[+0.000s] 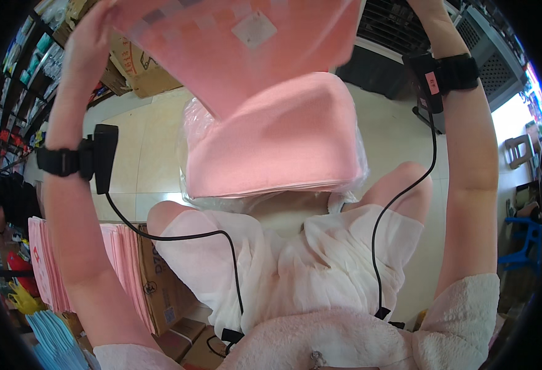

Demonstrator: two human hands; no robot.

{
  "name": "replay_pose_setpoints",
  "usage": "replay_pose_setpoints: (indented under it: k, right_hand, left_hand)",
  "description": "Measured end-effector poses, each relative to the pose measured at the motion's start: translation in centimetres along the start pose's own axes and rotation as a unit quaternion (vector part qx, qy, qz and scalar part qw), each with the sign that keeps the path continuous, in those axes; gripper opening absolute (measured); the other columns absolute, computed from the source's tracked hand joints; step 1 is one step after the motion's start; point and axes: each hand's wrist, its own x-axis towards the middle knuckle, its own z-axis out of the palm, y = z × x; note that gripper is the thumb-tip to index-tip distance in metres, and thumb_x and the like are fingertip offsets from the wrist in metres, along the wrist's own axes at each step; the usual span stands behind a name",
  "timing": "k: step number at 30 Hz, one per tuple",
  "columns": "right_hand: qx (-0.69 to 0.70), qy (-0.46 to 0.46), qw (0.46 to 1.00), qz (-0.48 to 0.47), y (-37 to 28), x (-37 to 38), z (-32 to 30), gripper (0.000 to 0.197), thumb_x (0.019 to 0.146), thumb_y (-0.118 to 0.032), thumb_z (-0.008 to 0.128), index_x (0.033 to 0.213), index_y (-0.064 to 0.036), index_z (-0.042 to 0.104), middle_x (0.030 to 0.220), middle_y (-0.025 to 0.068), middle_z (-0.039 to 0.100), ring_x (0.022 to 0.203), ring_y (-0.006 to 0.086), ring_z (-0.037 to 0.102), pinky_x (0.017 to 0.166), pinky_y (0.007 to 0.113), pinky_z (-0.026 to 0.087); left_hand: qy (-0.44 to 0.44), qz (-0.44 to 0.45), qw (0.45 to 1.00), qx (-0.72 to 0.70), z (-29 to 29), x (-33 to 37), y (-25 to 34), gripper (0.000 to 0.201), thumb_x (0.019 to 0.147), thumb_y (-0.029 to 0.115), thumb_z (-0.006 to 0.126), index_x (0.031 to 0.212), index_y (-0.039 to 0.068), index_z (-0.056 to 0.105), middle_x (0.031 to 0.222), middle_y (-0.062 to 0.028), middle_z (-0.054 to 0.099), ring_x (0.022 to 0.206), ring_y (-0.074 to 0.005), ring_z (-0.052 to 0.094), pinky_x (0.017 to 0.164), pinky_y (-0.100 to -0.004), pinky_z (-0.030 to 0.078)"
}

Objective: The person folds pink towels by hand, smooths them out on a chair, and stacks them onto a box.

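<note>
A pink soft sheet [240,61] with pale and grey checks and a white diamond patch is raised in front of me, its lower corner hanging down. My left hand [93,28] is closed at its upper left edge, slightly blurred. Of my right hand [427,7] only the part by the wrist shows at the top edge; its fingers are cut off by the frame. Below the raised sheet lies a neat stack of pink sheets [277,148], with clear plastic wrap [191,123] around its sides. The stack sits just beyond my knees.
To my left, a cardboard box [160,283] stands beside folded pink pieces [120,259], with light blue pieces [52,336] nearer. Packed shelves [36,80] line the left side. A black mat [373,73], a grey perforated cabinet [487,58] and a blue stool [521,243] are at right.
</note>
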Motion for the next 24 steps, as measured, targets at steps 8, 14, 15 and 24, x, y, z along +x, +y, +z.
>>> replay_pose_setpoints:
  k: [8,14,15,24]
  right_hand:
    - [0.017,-0.298,0.947,0.121,3.8,-9.6,-2.9,0.016,0.087,-0.012,0.051,0.099,-0.0019,0.055,0.085,0.0027,0.058,0.082,0.0090,0.057,0.071,0.022,0.048]
    - [-0.002,-0.520,0.805,0.284,2.8,-17.4,-1.6,0.009,0.081,-0.004,0.052,0.084,0.0038,0.056,0.069,0.0067,0.059,0.062,0.0116,0.058,0.057,0.024,0.048]
    - [-0.015,-0.536,0.794,0.288,2.6,-17.7,-1.4,0.009,0.080,-0.003,0.052,0.083,0.0039,0.056,0.069,0.0069,0.059,0.062,0.0115,0.058,0.056,0.024,0.048]
    - [0.050,-0.458,0.796,0.392,2.7,-19.8,-1.8,0.010,0.085,-0.004,0.050,0.089,0.0037,0.055,0.076,0.0044,0.059,0.068,0.0096,0.058,0.063,0.022,0.049]
  left_hand:
    - [-0.146,0.007,0.988,-0.056,-0.3,-7.9,4.2,0.019,0.076,0.004,0.055,0.095,0.003,0.056,0.083,-0.0144,0.058,0.075,-0.0294,0.057,0.065,-0.0345,0.046]
    - [-0.394,-0.138,0.879,-0.230,4.0,-16.7,8.0,0.014,0.075,0.010,0.063,0.082,-0.001,0.058,0.066,-0.0081,0.055,0.057,-0.0164,0.051,0.053,-0.0272,0.041]
    - [-0.403,-0.182,0.854,-0.275,4.3,-17.4,8.5,0.014,0.076,0.011,0.062,0.082,-0.001,0.059,0.066,-0.0072,0.054,0.057,-0.0146,0.050,0.053,-0.0269,0.041]
    - [-0.356,-0.200,0.853,-0.325,6.4,-19.6,8.6,0.008,0.073,0.004,0.060,0.079,0.001,0.056,0.072,-0.0018,0.053,0.059,-0.0094,0.046,0.051,-0.0238,0.038]
